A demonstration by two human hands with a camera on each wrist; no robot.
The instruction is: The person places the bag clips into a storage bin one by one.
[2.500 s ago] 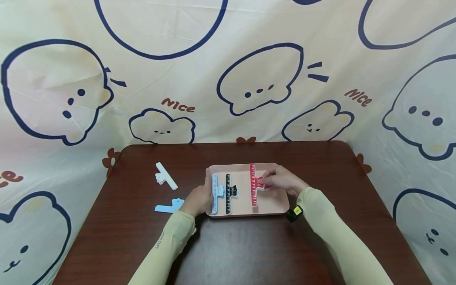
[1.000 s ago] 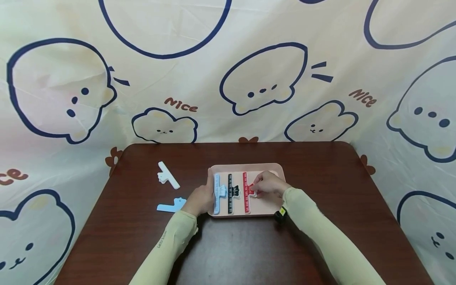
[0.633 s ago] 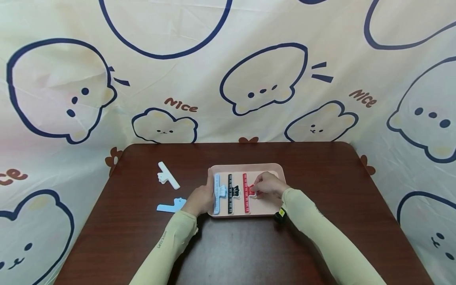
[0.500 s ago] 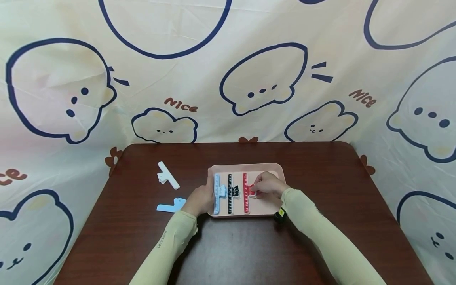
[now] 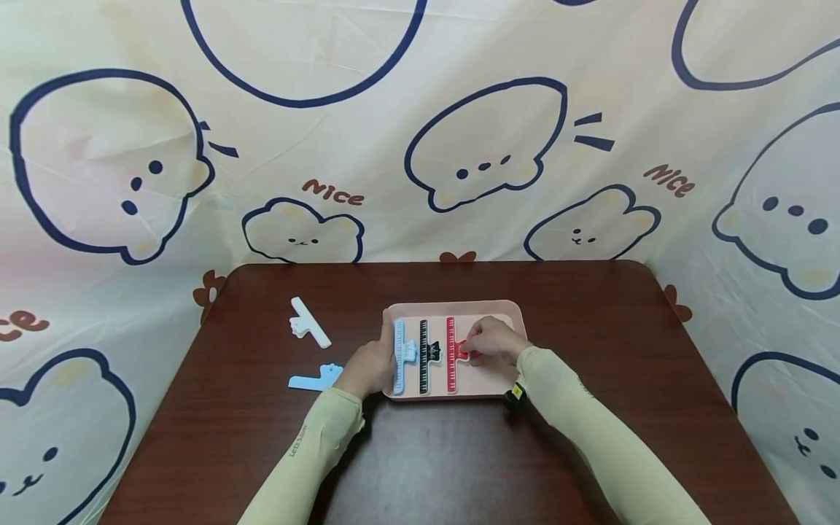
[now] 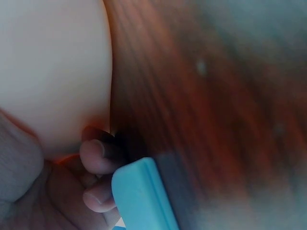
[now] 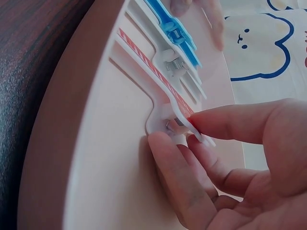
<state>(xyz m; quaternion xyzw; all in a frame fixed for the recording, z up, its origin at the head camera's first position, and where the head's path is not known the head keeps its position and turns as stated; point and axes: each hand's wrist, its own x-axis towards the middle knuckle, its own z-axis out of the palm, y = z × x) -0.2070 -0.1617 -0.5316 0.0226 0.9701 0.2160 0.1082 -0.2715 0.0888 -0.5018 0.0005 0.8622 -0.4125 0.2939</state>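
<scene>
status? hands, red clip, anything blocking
Right hand pinches red clip handle, clip lying in pink tray. Left hand grips tray's left edge. Black clip close beside red; nothing blocking.

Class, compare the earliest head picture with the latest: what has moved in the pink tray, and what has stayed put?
The right hand, pinching the red clip, slid it left to lie beside the black clip. The left hand still grips the tray; the blue clip and the two clips on the table stayed.
</scene>
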